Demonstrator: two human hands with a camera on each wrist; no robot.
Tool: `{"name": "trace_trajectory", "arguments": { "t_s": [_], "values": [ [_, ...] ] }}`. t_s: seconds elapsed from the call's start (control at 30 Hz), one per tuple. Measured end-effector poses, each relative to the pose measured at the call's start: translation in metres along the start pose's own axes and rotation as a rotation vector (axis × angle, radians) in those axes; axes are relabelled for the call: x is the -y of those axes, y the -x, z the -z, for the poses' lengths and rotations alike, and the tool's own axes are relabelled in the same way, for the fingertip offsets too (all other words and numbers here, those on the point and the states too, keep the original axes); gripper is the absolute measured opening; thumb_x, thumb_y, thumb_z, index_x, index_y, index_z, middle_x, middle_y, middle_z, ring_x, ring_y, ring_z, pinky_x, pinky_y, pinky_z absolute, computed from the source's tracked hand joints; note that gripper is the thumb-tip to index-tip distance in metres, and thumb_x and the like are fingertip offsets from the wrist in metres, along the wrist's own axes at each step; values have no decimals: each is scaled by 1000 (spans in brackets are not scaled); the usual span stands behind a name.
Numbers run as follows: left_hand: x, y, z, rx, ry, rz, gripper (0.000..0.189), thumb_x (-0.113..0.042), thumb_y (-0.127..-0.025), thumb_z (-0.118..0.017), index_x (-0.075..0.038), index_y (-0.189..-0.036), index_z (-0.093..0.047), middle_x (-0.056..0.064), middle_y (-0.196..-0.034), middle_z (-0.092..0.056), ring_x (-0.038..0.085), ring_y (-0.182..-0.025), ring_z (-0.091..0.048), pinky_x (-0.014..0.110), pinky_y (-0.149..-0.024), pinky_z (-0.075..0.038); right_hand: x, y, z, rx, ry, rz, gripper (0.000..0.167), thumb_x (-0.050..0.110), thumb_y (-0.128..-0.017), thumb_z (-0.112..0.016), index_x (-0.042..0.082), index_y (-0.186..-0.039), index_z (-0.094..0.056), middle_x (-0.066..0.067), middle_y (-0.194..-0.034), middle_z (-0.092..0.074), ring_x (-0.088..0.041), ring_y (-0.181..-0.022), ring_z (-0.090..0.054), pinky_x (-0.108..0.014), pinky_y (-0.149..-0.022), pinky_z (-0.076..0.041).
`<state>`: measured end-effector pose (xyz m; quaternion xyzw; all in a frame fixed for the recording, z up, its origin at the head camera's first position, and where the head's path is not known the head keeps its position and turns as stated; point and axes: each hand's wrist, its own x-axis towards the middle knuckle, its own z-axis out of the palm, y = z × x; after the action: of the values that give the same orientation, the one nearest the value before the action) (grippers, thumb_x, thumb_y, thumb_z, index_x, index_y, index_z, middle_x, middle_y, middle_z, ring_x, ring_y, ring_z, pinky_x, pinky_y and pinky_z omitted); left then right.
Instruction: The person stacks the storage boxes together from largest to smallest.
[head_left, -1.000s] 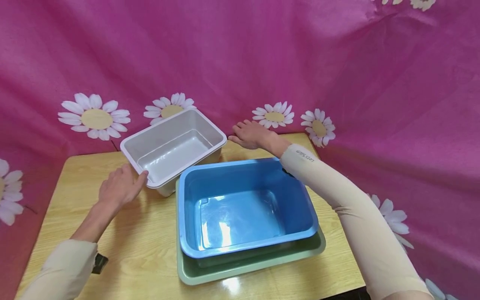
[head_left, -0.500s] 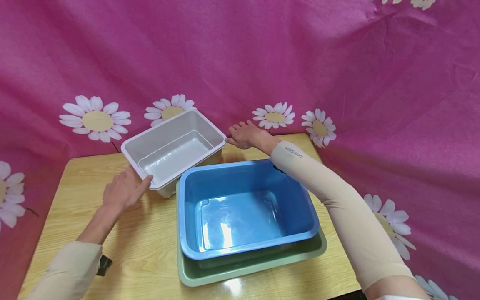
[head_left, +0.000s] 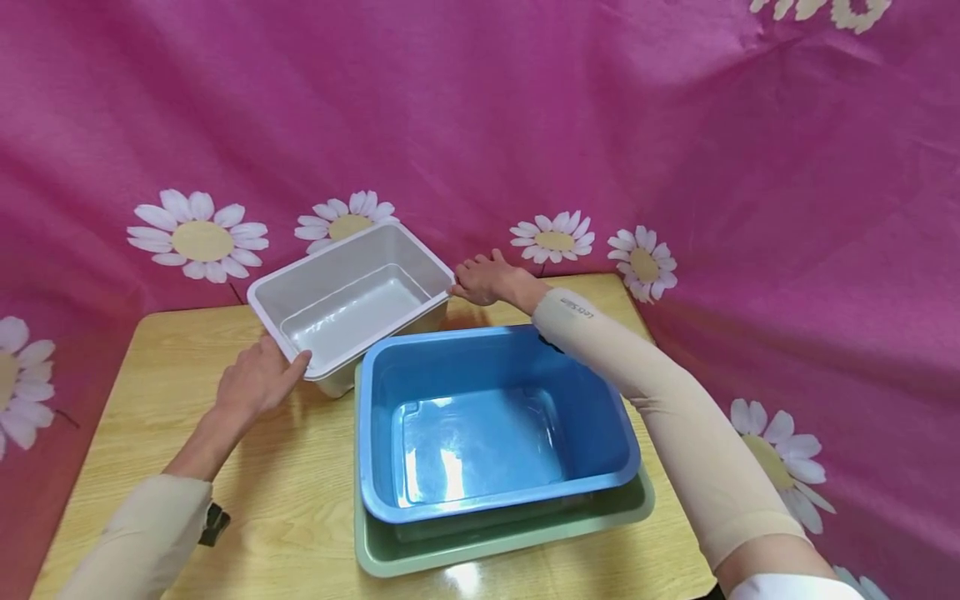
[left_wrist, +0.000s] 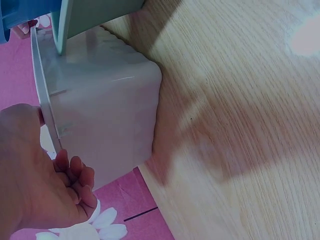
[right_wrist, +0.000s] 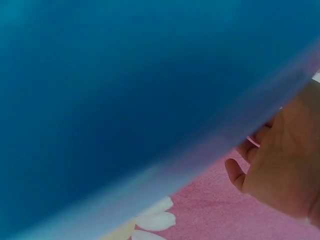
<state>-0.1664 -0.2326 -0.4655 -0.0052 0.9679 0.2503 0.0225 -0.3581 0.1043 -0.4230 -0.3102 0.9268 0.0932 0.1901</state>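
Observation:
A grey rectangular plastic tub [head_left: 352, 312] stands tilted at the back left of the table, its near right side against the other tubs. My left hand [head_left: 258, 375] grips its left corner, thumb over the rim; in the left wrist view the fingers [left_wrist: 75, 175] curl below that rim. At the opposite right corner my right hand [head_left: 487, 279] holds the rim, with the contact partly hidden. In the right wrist view a blue tub [right_wrist: 125, 100] blocks most of the sight, and only some curled fingers [right_wrist: 235, 172] show.
The blue tub sits inside a larger green tub [head_left: 510, 542] at the middle of the wooden table [head_left: 285, 517]. My right forearm passes over the blue tub's far right corner. A pink flowered cloth [head_left: 450, 108] hangs behind and beside the table.
My right hand has moved left and slightly down onto the grey tub's right corner. The left thumb has moved a little further over the rim. The tubs look unmoved.

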Motion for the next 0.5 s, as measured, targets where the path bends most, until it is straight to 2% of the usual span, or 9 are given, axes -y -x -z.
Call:
{"name": "trace_trajectory", "arguments": {
  "t_s": [0.2, 0.5],
  "values": [
    [2, -4, -1, 3, -19, 13, 56, -40, -100, -46, 14, -115, -45, 28, -91, -57, 36, -71, -55, 44, -51, -44, 1, -3, 2, 17, 22, 6, 53, 44, -106, -35, 7, -142, -43, -13, -146, -46, -31, -133, -39, -55, -110, -17],
    [6, -7, -6, -2, 0, 22, 54, -35, -99, -46, 17, -114, -45, 32, -99, -57, 41, -77, -56, 53, -62, -47, -3, -3, 0, 18, -67, -2, 53, 46, -105, -37, 11, -144, -44, -9, -147, -47, -30, -134, -39, -57, -112, -16]
  ]
}}
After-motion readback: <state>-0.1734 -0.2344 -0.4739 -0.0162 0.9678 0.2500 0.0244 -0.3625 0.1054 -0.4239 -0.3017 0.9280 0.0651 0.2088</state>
